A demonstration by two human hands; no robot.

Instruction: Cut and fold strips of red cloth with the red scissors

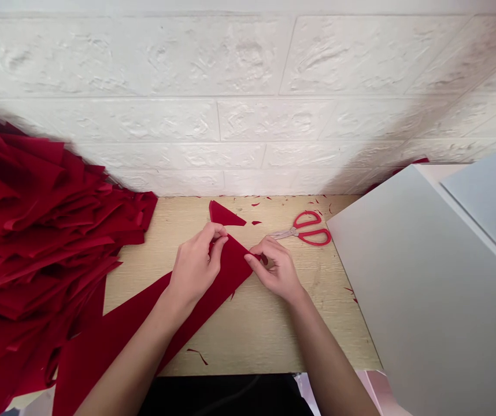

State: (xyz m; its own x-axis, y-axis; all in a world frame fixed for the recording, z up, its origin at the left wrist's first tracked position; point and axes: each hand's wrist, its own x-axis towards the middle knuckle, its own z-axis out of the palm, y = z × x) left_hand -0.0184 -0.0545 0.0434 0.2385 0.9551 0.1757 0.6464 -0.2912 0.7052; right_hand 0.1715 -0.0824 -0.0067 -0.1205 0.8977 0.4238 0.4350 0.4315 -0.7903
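A long strip of red fabric (pixel 207 312) runs slantwise over the table beneath my forearm. My left hand (pixel 198 263) pinches its far edge between thumb and fingertips. At the strip's right corner, my right hand (pixel 276 268) is closed on the cloth with thumb and forefinger. Scissors with red handles (pixel 313 236) lie just beyond my right hand, which covers part of their blades. A small red triangle of fabric (pixel 225 215) rests flat beyond my left hand.
A tall heap of red fabric pieces (pixel 48 231) fills the left side. To the right stands a large grey-white box-like panel (pixel 404 277). Thin red scraps (pixel 198 355) dot the wooden table (pixel 252 341). A white brick-patterned wall (pixel 248 118) closes off the back.
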